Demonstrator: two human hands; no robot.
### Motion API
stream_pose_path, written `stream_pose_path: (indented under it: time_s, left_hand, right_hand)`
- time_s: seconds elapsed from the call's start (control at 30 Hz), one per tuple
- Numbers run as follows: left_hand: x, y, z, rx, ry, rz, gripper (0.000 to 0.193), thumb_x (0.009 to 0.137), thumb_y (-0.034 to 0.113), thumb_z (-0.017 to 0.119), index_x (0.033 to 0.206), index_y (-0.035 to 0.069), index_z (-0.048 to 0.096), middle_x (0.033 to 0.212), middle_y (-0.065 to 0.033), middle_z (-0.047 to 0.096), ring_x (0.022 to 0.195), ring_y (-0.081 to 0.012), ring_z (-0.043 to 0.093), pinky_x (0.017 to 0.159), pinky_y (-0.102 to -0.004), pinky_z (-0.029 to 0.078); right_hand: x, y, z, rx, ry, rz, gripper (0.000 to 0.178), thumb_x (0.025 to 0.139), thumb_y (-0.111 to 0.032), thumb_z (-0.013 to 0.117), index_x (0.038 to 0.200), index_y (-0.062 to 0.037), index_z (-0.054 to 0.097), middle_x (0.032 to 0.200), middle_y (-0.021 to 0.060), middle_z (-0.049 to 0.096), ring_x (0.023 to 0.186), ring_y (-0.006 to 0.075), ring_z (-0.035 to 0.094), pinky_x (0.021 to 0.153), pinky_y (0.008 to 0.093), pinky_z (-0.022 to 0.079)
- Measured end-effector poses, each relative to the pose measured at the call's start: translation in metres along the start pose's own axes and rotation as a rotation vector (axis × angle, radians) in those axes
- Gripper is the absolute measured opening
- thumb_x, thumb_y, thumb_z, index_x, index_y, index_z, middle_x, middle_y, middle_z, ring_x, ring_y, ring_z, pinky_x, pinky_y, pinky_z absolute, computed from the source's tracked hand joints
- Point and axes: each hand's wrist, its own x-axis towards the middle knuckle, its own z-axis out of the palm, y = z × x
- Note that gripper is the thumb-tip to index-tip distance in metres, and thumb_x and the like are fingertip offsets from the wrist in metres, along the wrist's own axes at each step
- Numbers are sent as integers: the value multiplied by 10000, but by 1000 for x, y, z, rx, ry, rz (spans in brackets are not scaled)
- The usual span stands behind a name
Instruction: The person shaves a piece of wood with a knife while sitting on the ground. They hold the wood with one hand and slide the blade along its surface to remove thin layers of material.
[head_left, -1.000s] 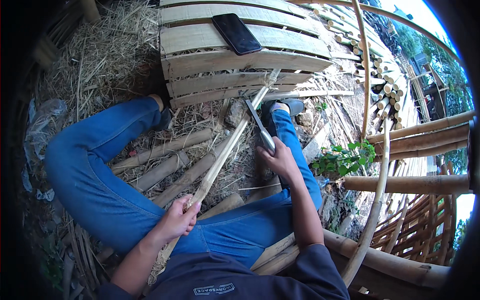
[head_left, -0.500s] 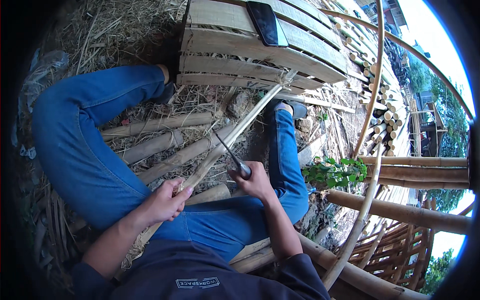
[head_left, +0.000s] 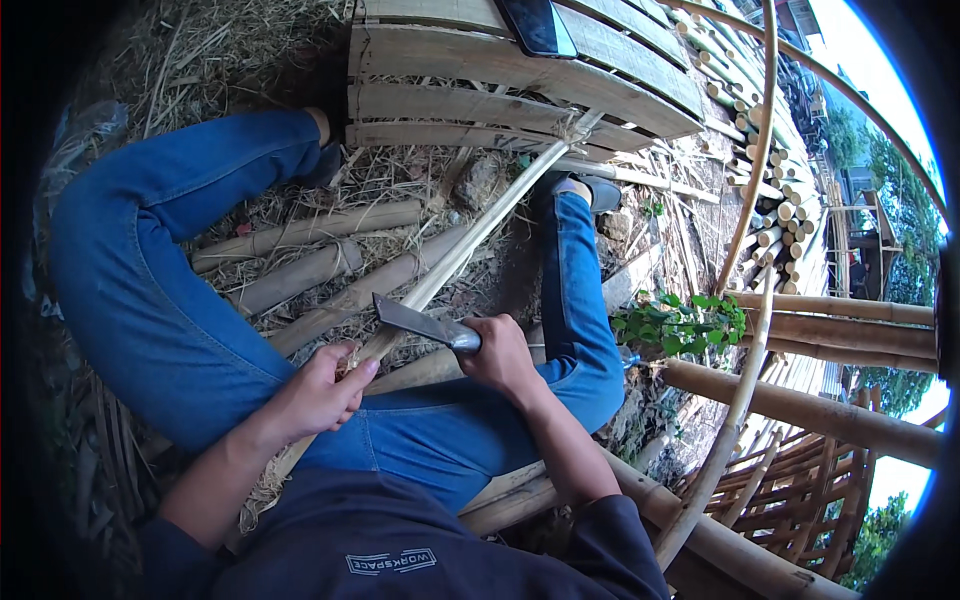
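My left hand (head_left: pixel 322 392) is closed around a long, pale split bamboo strip (head_left: pixel 482 228). The strip runs from beside my waist up and away to the right, its far end resting against a wooden crate. My right hand (head_left: pixel 497 357) grips the handle of a machete-like knife (head_left: pixel 418 324) with a broad dark blade. The blade lies across the strip, a short way beyond my left hand, with its flat side showing. Whether the edge touches the strip I cannot tell. Curled shavings (head_left: pixel 262 497) hang by the strip's near end.
A slatted wooden crate (head_left: pixel 440 55) stands ahead, with a dark phone (head_left: pixel 540 28) on top. Bamboo poles (head_left: pixel 310 275) lie on the straw-covered ground between my legs. To the right are a leafy plant (head_left: pixel 680 325), thick bamboo rails (head_left: pixel 800 405) and a stack of cut poles (head_left: pixel 785 215).
The knife has turned from edge-on to showing its broad side, and its blade has come nearer my left hand. My left hand keeps its hold on the strip. The view has shifted slightly.
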Motion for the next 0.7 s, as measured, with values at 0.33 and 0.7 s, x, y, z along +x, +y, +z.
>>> stream_pose_path:
  time_s: [0.33,0.7]
  left_hand:
    - [-2,6,1,11,1,-3,378,1006,302,507,1234,21,397,588,36,417,462,-34,358,397,-224,311]
    - [-1,6,0,12,-25,29,319,1016,282,493,1180,22,408,574,45,399,460,-33,351,400,-212,306]
  right_hand:
    - [1,3,3,-89,14,114,133,646,-125,659,768,-86,692,674,196,640,666,378,648,682,466,536]
    - [12,8,-3,-112,97,160,159,698,-128,642,826,-67,714,691,231,632,680,412,637,705,478,532]
